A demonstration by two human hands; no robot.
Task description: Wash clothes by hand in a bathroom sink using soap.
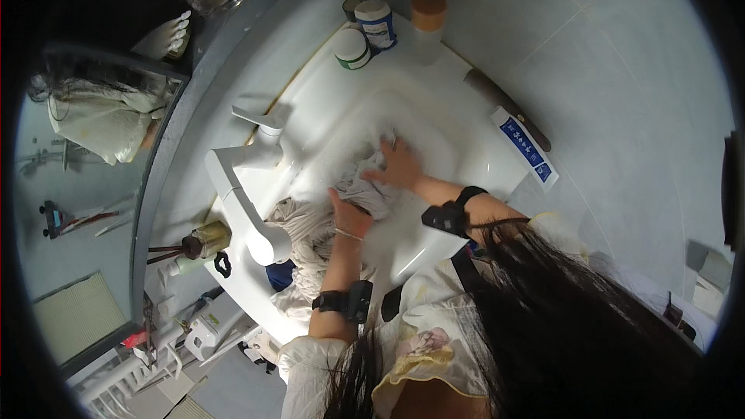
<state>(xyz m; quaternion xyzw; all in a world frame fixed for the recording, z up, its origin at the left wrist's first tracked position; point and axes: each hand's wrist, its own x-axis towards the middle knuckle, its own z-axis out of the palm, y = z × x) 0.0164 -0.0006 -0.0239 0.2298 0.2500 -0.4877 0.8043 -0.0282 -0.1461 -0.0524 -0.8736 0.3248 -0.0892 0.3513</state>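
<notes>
A wet, pale cloth point(366, 183) lies crumpled among suds in the white washbasin point(495, 157). My right hand point(400, 164) rests on its upper right part, with the fingers spread and the fingertips partly hidden by foam. At the cloth's lower left edge is my left hand point(351, 216), thumb up and its other fingers hidden under or behind the fabric. Whether they grip it cannot be seen. A heap of beige cloth point(305, 244) lies left of my left hand, beside a dark blue cloth point(280, 275).
The white faucet point(241, 203) reaches over the beige heap. Lidded jars point(351, 49) and an orange-capped container point(428, 11) stand at the far corner. A toothpaste tube point(525, 148) and a brown-handled object point(506, 105) lie on the right rim. A reed diffuser point(209, 238) stands left.
</notes>
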